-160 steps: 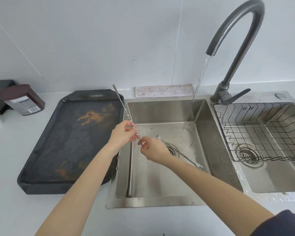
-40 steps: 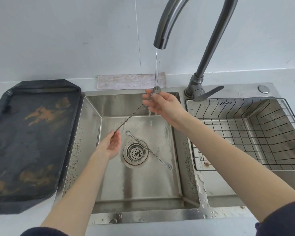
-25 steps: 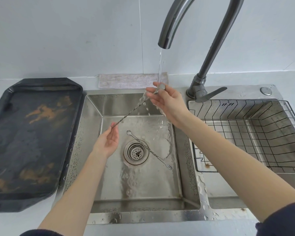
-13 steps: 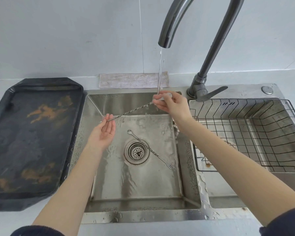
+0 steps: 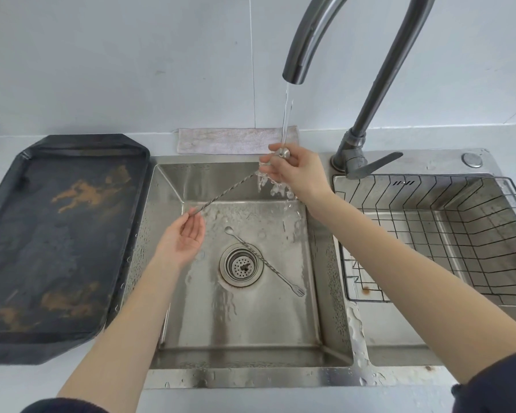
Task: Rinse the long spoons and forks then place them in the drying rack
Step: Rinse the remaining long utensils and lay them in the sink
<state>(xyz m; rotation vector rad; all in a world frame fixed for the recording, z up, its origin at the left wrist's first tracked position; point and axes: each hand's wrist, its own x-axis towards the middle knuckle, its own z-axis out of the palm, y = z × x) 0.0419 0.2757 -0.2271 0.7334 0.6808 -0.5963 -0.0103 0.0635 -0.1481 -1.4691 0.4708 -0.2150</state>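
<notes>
A long twisted metal spoon (image 5: 227, 192) stretches across the left sink basin (image 5: 239, 329). My right hand (image 5: 295, 172) grips its bowl end under the running water from the tap (image 5: 294, 67). My left hand (image 5: 182, 238) is palm up with fingers spread, and the spoon's lower tip rests at its fingertips. A second long twisted utensil with a fork end (image 5: 265, 262) lies on the basin floor across the drain (image 5: 241, 265). The wire drying rack (image 5: 447, 234) sits in the right basin and holds no utensils.
A dark, stained baking tray (image 5: 54, 234) lies on the counter left of the sink. A folded cloth (image 5: 236, 140) sits behind the basin. The tap lever (image 5: 373, 166) points right. Water drops cover the sink's divider and front rim.
My right hand has kept the spoon's bowl under the stream while water splashes off it. My left hand has dropped slightly and opened palm up at the spoon's lower tip.
</notes>
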